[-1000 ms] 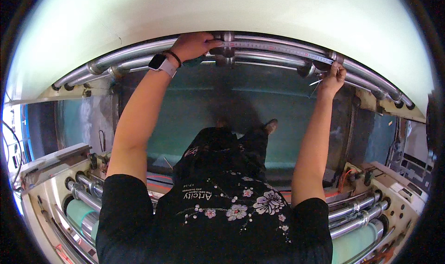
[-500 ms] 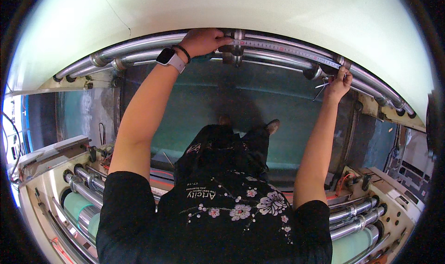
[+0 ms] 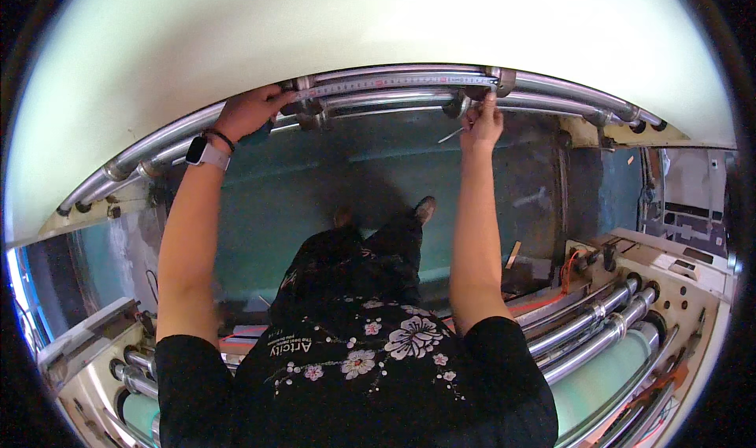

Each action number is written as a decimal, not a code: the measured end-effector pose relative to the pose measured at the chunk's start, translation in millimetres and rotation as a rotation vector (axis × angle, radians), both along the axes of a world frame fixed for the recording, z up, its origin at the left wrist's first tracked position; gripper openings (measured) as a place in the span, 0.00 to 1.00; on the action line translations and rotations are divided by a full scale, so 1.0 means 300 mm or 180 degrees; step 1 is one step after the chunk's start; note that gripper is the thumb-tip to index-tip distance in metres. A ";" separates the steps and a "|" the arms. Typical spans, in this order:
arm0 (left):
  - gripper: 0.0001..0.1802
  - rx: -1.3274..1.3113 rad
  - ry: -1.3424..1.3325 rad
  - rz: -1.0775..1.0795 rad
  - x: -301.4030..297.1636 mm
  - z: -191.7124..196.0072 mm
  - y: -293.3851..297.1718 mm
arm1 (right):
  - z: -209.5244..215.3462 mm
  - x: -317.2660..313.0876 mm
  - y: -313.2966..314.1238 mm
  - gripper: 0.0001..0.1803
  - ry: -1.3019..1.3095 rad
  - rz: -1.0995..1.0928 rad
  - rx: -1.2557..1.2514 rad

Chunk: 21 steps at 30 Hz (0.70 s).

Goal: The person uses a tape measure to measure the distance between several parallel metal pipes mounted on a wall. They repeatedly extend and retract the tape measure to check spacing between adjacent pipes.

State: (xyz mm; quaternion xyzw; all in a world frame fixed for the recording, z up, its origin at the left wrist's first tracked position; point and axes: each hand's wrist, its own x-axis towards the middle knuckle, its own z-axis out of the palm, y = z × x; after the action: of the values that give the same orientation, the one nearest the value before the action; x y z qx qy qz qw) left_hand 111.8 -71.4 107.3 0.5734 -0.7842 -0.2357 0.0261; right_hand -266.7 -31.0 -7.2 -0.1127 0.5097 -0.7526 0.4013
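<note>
A tape measure's pale blade (image 3: 394,80) stretches along the front of the upper chrome bar (image 3: 551,84), between two collars. My left hand (image 3: 250,117) is closed on the tape beside the left collar (image 3: 302,88); a dark teal object, possibly the tape's case, shows partly beneath the fingers. With its thumb raised, my right hand (image 3: 483,124) pinches the tape's other end at the right collar (image 3: 502,81). A thin metal rod (image 3: 450,136) also sticks out from my right fingers; its other end is hidden in the hand.
A large pale curved surface (image 3: 378,19) lies just beyond the bars. A second chrome bar (image 3: 378,99) runs below the first. Behind me on the right stands a machine frame (image 3: 693,290) with chrome rollers (image 3: 591,334) and a green-covered roller (image 3: 602,369). Dark green floor (image 3: 331,188) lies beneath.
The view has turned, so the bars, hands and body appear farther left. Both hands keep their places at the collars with the tape stretched between; the rod in my right hand sits at another angle.
</note>
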 end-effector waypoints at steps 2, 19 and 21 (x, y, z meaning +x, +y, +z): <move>0.24 0.0087 0.0043 0.0097 -0.006 0.010 0.004 | -0.009 0.005 -0.007 0.21 -0.0521 0.0350 0.0085; 0.22 0.0044 -0.0007 0.0032 0.007 -0.010 -0.002 | 0.002 0.022 -0.027 0.21 -0.0736 0.0245 -0.0109; 0.22 0.0009 -0.0031 0.0016 0.008 -0.008 -0.001 | 0.008 0.025 -0.028 0.21 -0.0723 0.0249 -0.0092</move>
State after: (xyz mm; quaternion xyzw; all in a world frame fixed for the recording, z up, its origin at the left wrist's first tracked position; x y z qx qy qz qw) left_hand 114.1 -71.8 104.8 0.5766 -0.7825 -0.2340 0.0220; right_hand -259.2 -39.5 -4.7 -0.0523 0.4452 -0.7516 0.4839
